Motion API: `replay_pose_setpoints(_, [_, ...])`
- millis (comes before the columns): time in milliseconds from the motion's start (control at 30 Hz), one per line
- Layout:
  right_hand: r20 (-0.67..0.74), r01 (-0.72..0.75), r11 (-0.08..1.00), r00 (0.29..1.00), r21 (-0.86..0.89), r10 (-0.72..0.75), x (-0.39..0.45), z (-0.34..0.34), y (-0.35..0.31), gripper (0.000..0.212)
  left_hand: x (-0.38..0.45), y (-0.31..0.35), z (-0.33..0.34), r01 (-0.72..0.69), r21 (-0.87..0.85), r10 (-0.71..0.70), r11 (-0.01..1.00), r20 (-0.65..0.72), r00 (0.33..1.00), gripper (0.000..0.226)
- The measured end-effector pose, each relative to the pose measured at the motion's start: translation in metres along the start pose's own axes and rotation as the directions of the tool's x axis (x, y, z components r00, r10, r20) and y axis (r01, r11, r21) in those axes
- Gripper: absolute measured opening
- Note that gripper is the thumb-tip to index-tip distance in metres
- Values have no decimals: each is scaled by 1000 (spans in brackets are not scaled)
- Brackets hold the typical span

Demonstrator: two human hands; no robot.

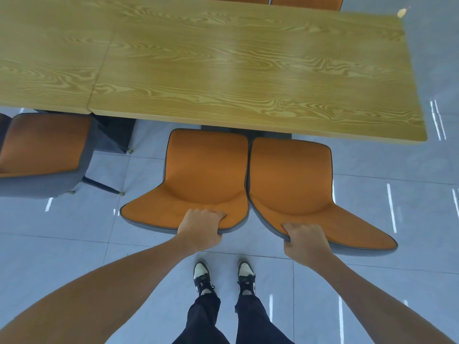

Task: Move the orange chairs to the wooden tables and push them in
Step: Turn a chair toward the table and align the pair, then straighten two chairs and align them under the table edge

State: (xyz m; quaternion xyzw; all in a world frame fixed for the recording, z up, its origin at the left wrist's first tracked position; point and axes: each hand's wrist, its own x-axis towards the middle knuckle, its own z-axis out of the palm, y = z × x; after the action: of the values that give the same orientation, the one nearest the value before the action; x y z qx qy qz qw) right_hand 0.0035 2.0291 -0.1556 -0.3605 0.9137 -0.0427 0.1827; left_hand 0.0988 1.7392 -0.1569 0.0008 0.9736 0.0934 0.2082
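At the near edge of the wooden table [248,70], two orange chairs stand side by side, backs toward the person. Left hand [201,229] grips the top edge of the left orange chair [203,175], fingers curled over the backrest rim, thumb side underneath. Right hand [304,240] grips the top edge of the right orange chair [290,180] the same way, fingers wrapped over the rim. Beyond both grips, the seat fronts sit just at the table edge, only slightly under it. Between the two grips, the chairs' inner sides touch or nearly touch. Left of the left-hand grip, a third orange chair [44,150] with grey shell stands by the adjoining table [49,58]. Below the grips, the person's shoes [202,274] stand on grey floor tiles [74,244]. Far past the table, more orange chair backs [305,1] show.
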Motion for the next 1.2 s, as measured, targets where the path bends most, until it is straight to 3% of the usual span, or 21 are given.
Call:
replay_pose_setpoints(300, [-56, -16, 1000, 998, 1, 16, -2, 4, -3, 28, -1, -6, -4, -28, 15, 28, 999, 3, 1000, 25])
replay_pose_setpoints(433, [14, -33, 999, 999, -20, 34, -3, -3, -6, 20, -4, -5, -8, -12, -53, 13, 999, 24, 1000, 23])
replay_pose_setpoints(500, [77, -55, 998, 995, -11, 56, 0, -14, -10, 20, -8, -10, -16, 13, -158, 3, 987, 102, 995, 35])
replay_pose_setpoints(567, [158, -71, 994, 986, 83, 57, 15, -28, -21, 35, -16, -23, -32, 86, -243, -36, 966, 203, 978, 54])
replay_pose_setpoints(633, [188, -55, 996, 981, 76, 39, 43, -44, -41, 54, -30, -46, -50, 177, -210, -115, 962, 277, 954, 76])
replay_pose_setpoints(700, [224, -35, 999, 974, -11, 37, 80, -61, -72, 65, -46, -78, -67, 261, -190, -204, 946, 276, 939, 79])
replay_pose_setpoints(967, [355, 177, 968, 929, -180, -104, 210, -114, -284, 77, -142, -251, -118, 471, -208, -481, 857, 5, 877, 90])
replay_pose_setpoints(1200, [278, 233, 965, 941, -123, -191, 289, -130, -505, 77, -259, -433, -139, 481, -155, -503, 863, -167, 848, 82])
